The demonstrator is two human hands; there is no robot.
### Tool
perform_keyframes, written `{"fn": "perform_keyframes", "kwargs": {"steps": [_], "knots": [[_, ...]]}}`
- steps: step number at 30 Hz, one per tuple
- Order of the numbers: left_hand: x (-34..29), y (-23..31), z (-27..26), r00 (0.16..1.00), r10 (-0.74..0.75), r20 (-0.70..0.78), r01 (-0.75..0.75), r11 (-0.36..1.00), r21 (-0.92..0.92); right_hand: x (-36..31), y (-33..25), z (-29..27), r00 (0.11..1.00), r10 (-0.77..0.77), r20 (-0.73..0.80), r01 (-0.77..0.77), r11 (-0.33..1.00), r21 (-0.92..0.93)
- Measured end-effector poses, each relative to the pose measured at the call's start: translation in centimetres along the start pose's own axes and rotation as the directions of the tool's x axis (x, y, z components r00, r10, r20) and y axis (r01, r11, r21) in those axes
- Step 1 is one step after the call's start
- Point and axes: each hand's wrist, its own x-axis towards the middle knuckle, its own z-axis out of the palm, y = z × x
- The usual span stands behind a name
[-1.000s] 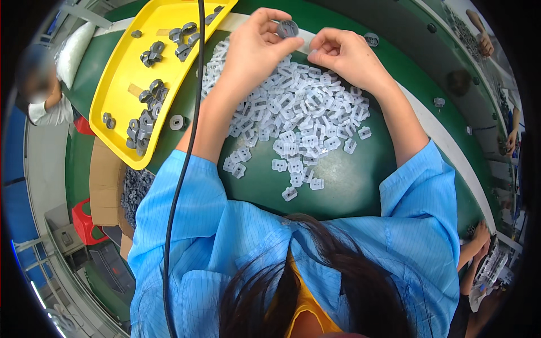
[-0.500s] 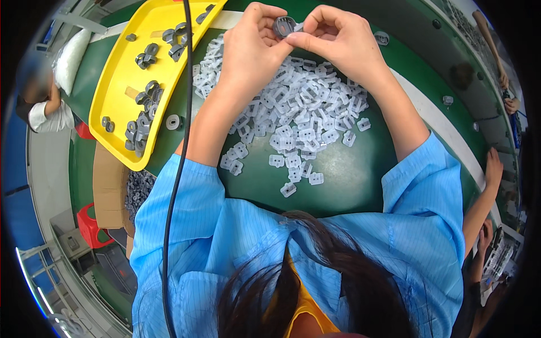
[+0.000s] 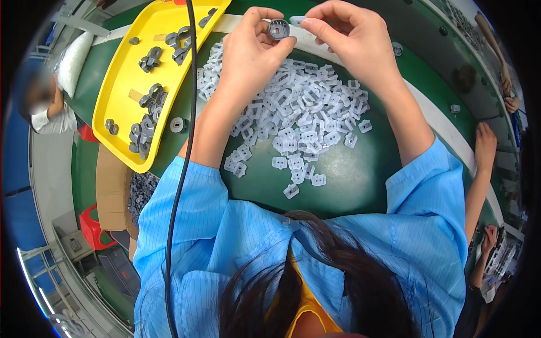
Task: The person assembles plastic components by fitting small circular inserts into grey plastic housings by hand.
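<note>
The left hand [image 3: 248, 53] is holding a round dark-grey plastic housing [image 3: 279, 29], its thumb and fingers clamping on the rim while the hollow, slotted face is turning toward the camera. The right hand [image 3: 363, 45] is hovering just beside it, thumb and forefinger coming together at the tips; they are apparently pinching a small translucent white insert [image 3: 297, 21], though it is showing too small and too pale against the white strip [image 3: 442, 138] to be sure of its shape. A narrow gap is separating the insert from the housing.

Below the hands, a wide heap of translucent white plastic inserts [image 3: 307, 115] is lying on the green tabletop [image 3: 360, 183], with a few loose ones straying toward the person. On the left, a yellow tray [image 3: 115, 87] is holding clusters of grey housings [image 3: 155, 97], and a pale oval-slotted ring [image 3: 177, 124] is resting just outside its right edge. An open cardboard box [image 3: 112, 191] below the tray is containing many dark-grey parts [image 3: 141, 194]. A black cable [image 3: 179, 197] is running down across the view, in front of the left sleeve [image 3: 194, 197]. At the right, a co-worker's hand [image 3: 485, 147] is reaching over the table edge.
</note>
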Motion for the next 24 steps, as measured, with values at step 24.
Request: {"fn": "perform_keyframes", "kwargs": {"steps": [24], "knots": [[-0.3,0.3,-0.1,0.989,0.143,-0.024,-0.136,0.970,0.201,0.5,-1.3,0.9,0.943,0.321,0.082,-0.321,0.947,-0.017]]}}
